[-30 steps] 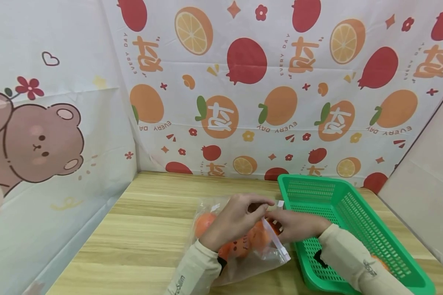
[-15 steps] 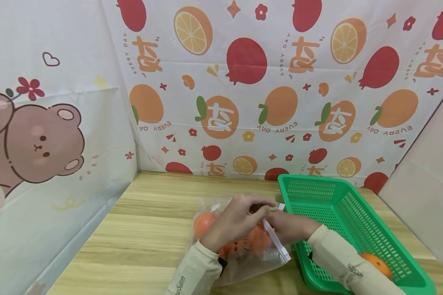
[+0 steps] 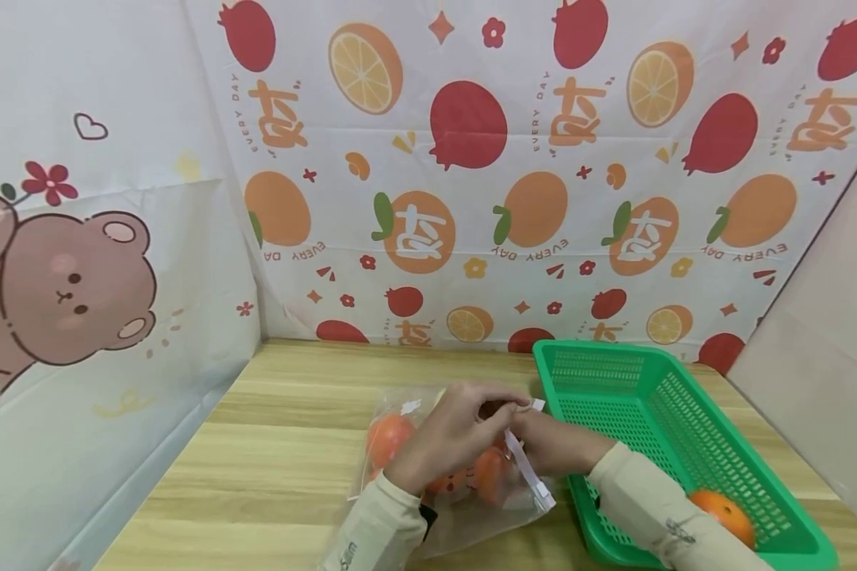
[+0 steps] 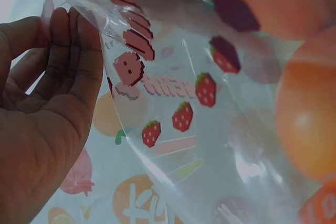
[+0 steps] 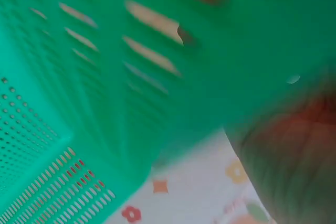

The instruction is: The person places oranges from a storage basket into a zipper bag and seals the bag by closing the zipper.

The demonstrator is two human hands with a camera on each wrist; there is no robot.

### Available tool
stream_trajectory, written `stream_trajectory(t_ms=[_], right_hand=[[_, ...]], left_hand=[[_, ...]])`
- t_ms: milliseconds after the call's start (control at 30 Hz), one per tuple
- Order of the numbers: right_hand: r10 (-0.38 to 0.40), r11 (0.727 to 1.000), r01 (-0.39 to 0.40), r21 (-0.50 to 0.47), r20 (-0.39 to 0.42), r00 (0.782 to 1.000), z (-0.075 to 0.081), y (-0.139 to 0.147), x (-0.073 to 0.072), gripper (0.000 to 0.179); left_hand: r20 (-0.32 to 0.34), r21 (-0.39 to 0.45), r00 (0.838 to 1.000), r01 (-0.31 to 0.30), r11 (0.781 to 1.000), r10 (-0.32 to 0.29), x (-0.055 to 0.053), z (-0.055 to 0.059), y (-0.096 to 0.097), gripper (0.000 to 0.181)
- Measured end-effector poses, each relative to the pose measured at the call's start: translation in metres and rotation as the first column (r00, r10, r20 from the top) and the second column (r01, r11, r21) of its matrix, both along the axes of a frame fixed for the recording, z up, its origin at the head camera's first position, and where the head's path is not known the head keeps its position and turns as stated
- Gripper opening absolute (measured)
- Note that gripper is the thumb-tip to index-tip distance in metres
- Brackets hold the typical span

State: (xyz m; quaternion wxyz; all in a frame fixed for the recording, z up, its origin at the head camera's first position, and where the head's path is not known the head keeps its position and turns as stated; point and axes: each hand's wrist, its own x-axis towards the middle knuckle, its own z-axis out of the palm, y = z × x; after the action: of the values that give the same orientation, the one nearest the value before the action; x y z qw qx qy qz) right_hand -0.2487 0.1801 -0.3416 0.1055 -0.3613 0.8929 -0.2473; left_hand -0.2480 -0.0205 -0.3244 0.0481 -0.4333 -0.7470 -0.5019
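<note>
Left grip (image 3: 457, 436) is pinching a clear bag (image 3: 471, 519) by its edge; right grip (image 3: 559, 444) is sitting at the bag mouth, fingers hidden, state indeterminable. Tabletop (image 3: 257, 444) is carrying a green basket (image 3: 753, 436); left of it, the bag is containing orange fruits (image 3: 390, 438). One orange (image 3: 724, 515) is occupying the basket.

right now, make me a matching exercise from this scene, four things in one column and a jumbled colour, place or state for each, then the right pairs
Things:
1. loose orange
2. slider zip bag
3. plastic basket
4. left hand

Descriptions:
A. green, with slotted walls
B. holding the bag's edge
C. transparent, with fruit inside
D. lying in the basket

Pairs: 1-D, 2-C, 3-A, 4-B
</note>
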Motion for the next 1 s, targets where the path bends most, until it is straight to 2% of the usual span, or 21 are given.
stream_trajectory(t_ms=[133, 233, 333, 400, 500, 567, 700, 800, 1000], right_hand=[[-0.085, 0.994, 0.092, -0.058, 0.114, 0.99, 0.029, 0.02, 0.008, 0.027], [-0.148, 0.984, 0.151, -0.089, 0.044, 0.988, 0.047, 0.049, 0.015, 0.028], [-0.257, 0.964, 0.254, -0.078, -0.037, 0.966, 0.051, 0.083, 0.021, 0.041], [-0.331, 0.943, 0.331, -0.006, -0.085, 0.94, 0.047, 0.104, 0.024, 0.051], [-0.418, 0.894, 0.426, 0.142, -0.081, 0.905, 0.035, 0.132, 0.031, 0.063], [-0.469, 0.85, 0.466, 0.246, -0.051, 0.882, 0.025, 0.147, 0.036, 0.068], [-0.579, 0.761, 0.51, 0.4, 0.065, 0.813, 0.01, 0.166, 0.047, 0.072], [-0.638, 0.714, 0.523, 0.466, 0.125, 0.76, 0.006, 0.17, 0.053, 0.07], [-0.701, 0.661, 0.537, 0.524, 0.177, 0.691, 0.008, 0.168, 0.06, 0.064]], left_hand=[[0.033, -0.005, 0.998, -0.055, 0.998, 0.055, 0.002, 0.001, -0.002, 0.023], [0.027, -0.012, 0.996, -0.086, 0.996, 0.087, 0.002, 0.001, -0.005, 0.022], [0.019, -0.009, 0.995, -0.097, 0.995, 0.097, 0.001, 0.001, -0.006, 0.022], [0.02, -0.002, 0.995, -0.1, 0.995, 0.1, 0.0, 0.0, -0.006, 0.022], [0.02, 0.003, 0.994, -0.105, 0.994, 0.105, 0.0, -0.001, -0.007, 0.021], [0.019, 0.007, 0.994, -0.111, 0.994, 0.111, 0.0, -0.001, -0.007, 0.021], [0.006, 0.009, 0.993, -0.115, 0.993, 0.115, 0.0, -0.001, -0.008, 0.021], [-0.007, 0.015, 0.994, -0.109, 0.994, 0.109, -0.001, -0.001, -0.008, 0.021], [-0.017, 0.022, 0.993, -0.113, 0.993, 0.113, 0.0, 0.001, -0.007, 0.021]])
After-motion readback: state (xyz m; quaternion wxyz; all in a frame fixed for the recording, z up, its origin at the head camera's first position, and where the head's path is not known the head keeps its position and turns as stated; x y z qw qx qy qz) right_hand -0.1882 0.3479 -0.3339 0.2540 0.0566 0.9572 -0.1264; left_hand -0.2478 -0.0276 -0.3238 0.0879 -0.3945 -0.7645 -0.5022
